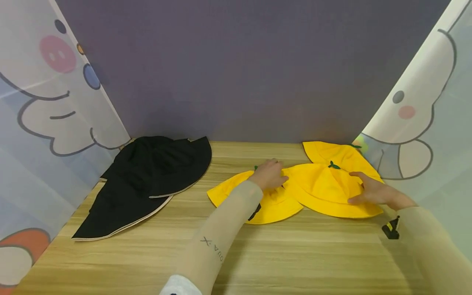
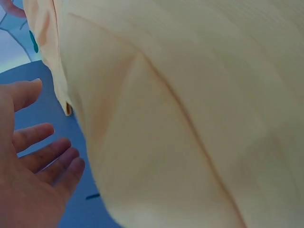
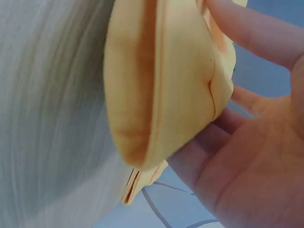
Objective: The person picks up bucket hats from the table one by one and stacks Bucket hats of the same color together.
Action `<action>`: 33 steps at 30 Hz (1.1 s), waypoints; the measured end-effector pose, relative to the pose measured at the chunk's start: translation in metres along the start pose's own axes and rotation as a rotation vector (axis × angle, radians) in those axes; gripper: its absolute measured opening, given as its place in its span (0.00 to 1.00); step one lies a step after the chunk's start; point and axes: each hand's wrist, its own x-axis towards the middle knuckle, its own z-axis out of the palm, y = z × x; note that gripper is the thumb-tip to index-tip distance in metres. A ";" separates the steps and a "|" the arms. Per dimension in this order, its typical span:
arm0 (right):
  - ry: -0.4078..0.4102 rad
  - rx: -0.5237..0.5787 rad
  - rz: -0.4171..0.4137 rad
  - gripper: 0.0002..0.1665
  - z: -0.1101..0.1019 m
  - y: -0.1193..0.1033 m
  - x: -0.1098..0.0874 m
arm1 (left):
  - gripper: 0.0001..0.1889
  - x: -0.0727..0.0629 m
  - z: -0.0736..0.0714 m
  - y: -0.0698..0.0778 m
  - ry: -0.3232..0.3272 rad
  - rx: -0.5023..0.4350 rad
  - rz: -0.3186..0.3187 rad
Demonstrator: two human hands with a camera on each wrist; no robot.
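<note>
In the head view, my left hand (image 1: 269, 173) is over the left yellow hat (image 1: 280, 207), beside the middle yellow hat (image 1: 313, 184). The left wrist view shows this left hand (image 2: 35, 152) with loosely extended fingers and nothing between them; yellow cloth (image 2: 142, 142) fills much of that view. My right hand (image 1: 372, 191) touches the right side of the middle hat, thumb and forefinger spread apart. From the right wrist, the right hand (image 3: 256, 137) lies against a yellow hat (image 3: 185, 95), some fingertips hidden behind the cloth.
A third yellow hat (image 1: 332, 151) lies behind the middle one, partly covered. Overlapping black hats (image 1: 147, 176) with pale edging rest at the left of the wooden table (image 1: 166, 262). A dark panel (image 1: 236, 73) rises behind, with cartoon-printed curtains (image 1: 29, 164) on both sides.
</note>
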 end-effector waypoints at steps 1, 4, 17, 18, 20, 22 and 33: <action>0.009 -0.007 0.010 0.69 0.000 0.000 -0.001 | 0.32 0.002 0.001 0.001 -0.010 -0.016 -0.007; 0.026 -0.033 0.043 0.70 -0.002 -0.001 -0.003 | 0.35 0.006 0.003 0.007 -0.056 -0.072 -0.044; 0.105 -0.084 0.039 0.60 0.000 -0.001 -0.005 | 0.38 0.008 0.002 0.023 -0.102 -0.036 -0.161; 0.123 -0.088 0.026 0.60 0.001 -0.001 -0.004 | 0.38 0.008 0.004 0.024 -0.090 -0.020 -0.161; 0.152 -0.097 0.006 0.59 0.001 -0.002 -0.003 | 0.38 0.009 0.008 0.027 -0.073 0.015 -0.166; 0.171 -0.100 -0.016 0.57 0.001 -0.003 -0.002 | 0.38 0.010 0.010 0.030 -0.068 0.046 -0.172; 0.178 -0.110 0.003 0.58 -0.007 -0.006 -0.004 | 0.40 0.016 0.010 0.034 0.053 0.014 -0.121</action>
